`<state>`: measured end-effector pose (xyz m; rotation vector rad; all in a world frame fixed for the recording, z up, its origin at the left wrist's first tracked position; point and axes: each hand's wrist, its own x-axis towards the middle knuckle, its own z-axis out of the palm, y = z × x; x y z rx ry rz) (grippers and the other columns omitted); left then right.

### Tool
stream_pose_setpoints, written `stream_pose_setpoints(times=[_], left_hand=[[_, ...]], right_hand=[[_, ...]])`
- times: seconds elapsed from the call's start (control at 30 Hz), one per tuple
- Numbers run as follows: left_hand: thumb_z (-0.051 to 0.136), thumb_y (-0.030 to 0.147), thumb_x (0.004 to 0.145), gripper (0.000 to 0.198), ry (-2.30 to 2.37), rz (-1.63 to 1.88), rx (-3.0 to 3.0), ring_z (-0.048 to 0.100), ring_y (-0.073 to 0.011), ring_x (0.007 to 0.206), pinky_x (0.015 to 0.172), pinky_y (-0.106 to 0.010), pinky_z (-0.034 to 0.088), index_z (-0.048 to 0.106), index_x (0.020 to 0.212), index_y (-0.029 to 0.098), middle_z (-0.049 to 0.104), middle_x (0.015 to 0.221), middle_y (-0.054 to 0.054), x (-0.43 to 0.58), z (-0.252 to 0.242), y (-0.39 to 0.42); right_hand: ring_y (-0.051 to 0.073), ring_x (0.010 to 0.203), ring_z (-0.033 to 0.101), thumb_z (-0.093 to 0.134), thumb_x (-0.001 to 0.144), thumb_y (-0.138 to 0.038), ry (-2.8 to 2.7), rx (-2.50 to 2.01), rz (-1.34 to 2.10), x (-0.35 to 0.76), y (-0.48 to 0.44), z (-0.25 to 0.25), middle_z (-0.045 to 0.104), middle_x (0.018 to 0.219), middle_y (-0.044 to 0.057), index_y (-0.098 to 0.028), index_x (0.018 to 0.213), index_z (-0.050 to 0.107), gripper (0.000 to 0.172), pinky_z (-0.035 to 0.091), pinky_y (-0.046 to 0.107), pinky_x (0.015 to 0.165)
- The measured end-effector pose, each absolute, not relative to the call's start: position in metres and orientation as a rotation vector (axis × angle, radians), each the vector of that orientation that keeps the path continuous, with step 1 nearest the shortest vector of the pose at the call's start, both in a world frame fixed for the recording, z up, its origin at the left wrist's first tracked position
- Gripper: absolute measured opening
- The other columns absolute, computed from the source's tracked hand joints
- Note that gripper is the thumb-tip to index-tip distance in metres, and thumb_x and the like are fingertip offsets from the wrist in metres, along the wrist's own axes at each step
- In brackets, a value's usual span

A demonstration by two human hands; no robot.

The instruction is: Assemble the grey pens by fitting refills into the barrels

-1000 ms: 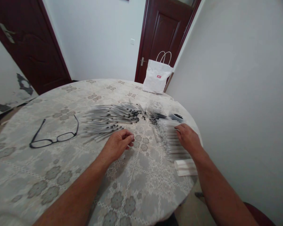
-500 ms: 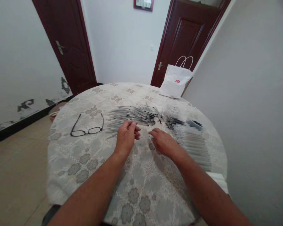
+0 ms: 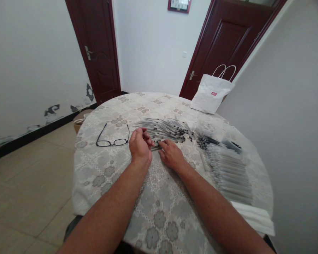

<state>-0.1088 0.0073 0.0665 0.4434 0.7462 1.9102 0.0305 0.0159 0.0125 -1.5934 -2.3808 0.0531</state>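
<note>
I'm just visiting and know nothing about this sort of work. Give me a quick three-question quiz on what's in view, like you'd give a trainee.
1. Fill in: The white bag bears a small ____ label.
2. True or false: The eyeglasses lie with their arms folded shut.
3. Choose: The right hand is nearest to
A) the white bag
B) the eyeglasses
C) the dark-tipped sticks

Key: 1. red; 2. false, the arms are spread open; 3. C

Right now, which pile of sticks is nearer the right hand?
The left pile, dark-tipped, at the right hand; the right pile, pale-ended, lies farther off.
</note>
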Motion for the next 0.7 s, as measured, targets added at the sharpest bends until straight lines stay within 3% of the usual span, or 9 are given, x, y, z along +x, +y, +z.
stream_pose_setpoints(times=[0.2,0.37,0.47,0.53,0.6,0.7], left_hand=[[0.065,0.034,0.08,0.019,0.761,1.888,0.415,0.041,-0.0065,0.042,0.041,-0.019,0.038,0.059,0.088,0.018,0.05,0.061,0.007,-0.116,0.073,0.008],[0.064,0.036,0.079,0.021,1.015,1.647,0.701,0.055,-0.0111,0.054,0.047,-0.022,0.045,0.062,0.09,0.018,0.06,0.074,0.001,-0.134,0.073,0.01],[0.06,0.035,0.084,0.019,1.308,1.324,1.35,0.065,-0.0177,0.072,0.064,-0.029,0.053,0.066,0.095,0.02,0.069,0.087,-0.005,-0.149,0.069,0.006],[0.063,0.034,0.086,0.021,1.414,1.004,1.87,0.068,-0.0232,0.092,0.085,-0.037,0.053,0.069,0.102,0.022,0.072,0.099,-0.008,-0.157,0.065,-0.001],[0.071,0.033,0.081,0.037,1.522,0.662,2.176,0.064,-0.0285,0.112,0.098,-0.041,0.049,0.067,0.117,0.024,0.07,0.119,-0.011,-0.162,0.06,-0.009],[0.082,0.031,0.071,0.065,1.668,0.272,2.358,0.053,-0.0346,0.129,0.103,-0.046,0.046,0.061,0.133,0.027,0.061,0.137,-0.013,-0.162,0.052,-0.019]], right_hand=[[0.022,0.116,0.058,0.051,0.103,-0.033,-2.421,-1.584,0.051,0.035,0.023,0.01,0.061,0.126,0.009,-0.026,0.131,0.063,0.031,0.045,0.031,0.098],[0.019,0.105,0.062,0.046,0.105,-0.032,-2.474,-1.595,0.023,0.047,0.014,0.014,0.062,0.119,0.006,-0.027,0.12,0.067,0.025,0.045,0.026,0.087],[0.018,0.099,0.062,0.046,0.104,-0.028,-2.454,-1.66,-0.01,0.055,0.008,0.014,0.062,0.117,0.007,-0.025,0.119,0.066,0.025,0.045,0.025,0.084],[0.018,0.096,0.063,0.046,0.104,-0.027,-2.427,-1.688,-0.018,0.062,0.005,0.012,0.062,0.115,0.008,-0.023,0.117,0.067,0.024,0.044,0.025,0.083],[0.018,0.095,0.063,0.048,0.103,-0.026,-2.388,-1.708,0.003,0.07,0.004,0.009,0.063,0.112,0.009,-0.021,0.115,0.068,0.024,0.044,0.025,0.083],[0.02,0.1,0.063,0.051,0.101,-0.024,-2.303,-1.721,0.083,0.084,-0.001,0.006,0.066,0.109,0.01,-0.018,0.111,0.07,0.022,0.044,0.025,0.088]])
